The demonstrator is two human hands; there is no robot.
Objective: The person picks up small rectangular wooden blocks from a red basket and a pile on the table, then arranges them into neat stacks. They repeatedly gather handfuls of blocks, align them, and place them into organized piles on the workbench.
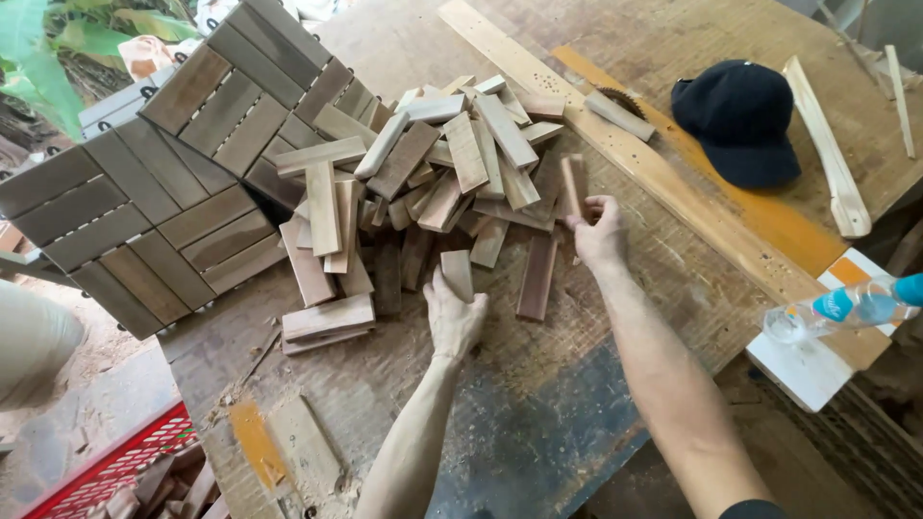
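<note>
On the worn workbench (pixel 538 404), one loose heap of short wood slats (pixel 433 183), too many to count. Two hands at its near edge: left hand (pixel 452 317) closed round a short brown block (pixel 458 272), right hand (pixel 598 234) pinching a thin upright slat (pixel 571 187). Slats flat, rectangular, tan to reddish-brown. Two slatted deck tiles (pixel 163 183) left; one black cap (pixel 742 120), one clear water bottle (pixel 846 308) right

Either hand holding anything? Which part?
Right hand pinches a short, reddish-brown wooden slat at its lower end, upright. Left hand grips the near end of a short tan wooden block at the pile's edge.
</note>
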